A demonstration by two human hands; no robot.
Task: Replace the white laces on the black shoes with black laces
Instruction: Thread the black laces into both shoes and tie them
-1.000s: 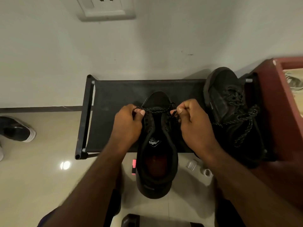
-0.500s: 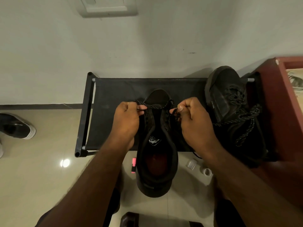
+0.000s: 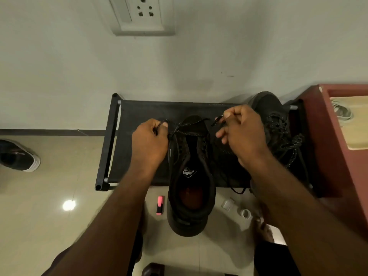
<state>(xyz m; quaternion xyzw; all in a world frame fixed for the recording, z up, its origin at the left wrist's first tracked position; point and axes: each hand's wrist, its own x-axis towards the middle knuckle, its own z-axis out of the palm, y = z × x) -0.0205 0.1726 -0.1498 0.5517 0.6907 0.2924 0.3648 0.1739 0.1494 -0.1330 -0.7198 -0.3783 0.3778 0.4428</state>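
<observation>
The black shoe (image 3: 191,176) lies lengthwise in the middle, its toe on the dark fabric surface (image 3: 139,116) against the wall and its heel jutting past the near edge over the tiled floor (image 3: 49,196). We cannot tell what carries the heel. A black lace (image 3: 191,134) with pale flecks runs across the lowest eyelets near the toe, and each of its ends is in a hand. We judge the lace to be light, soft and limp, with no stiffness of its own except at the hard tips. The place to take it is therefore right behind a tip, where it can be aimed into an eyelet; held farther back it would flop. The shoe is the heavier, stiffer partner and looks steady enough for a gentle pull, though we think a sharp tug could drag it along the surface. The left hand (image 3: 150,144) sits just beside the shoe's left flank, knuckles up, fingers curled in, with thumb and forefinger pinched on the left end of the lace. The right hand (image 3: 243,132) is farther from the shoe. Its thumb and forefinger are clamped close behind the tip, which pokes out toward the toe, and its other fingers are loosely bent below. Both forearms come in from the bottom edge, and the lace is drawn out to either side. A second shoe (image 3: 276,120), laced in black, lies at the right end of the surface behind the right hand.
</observation>
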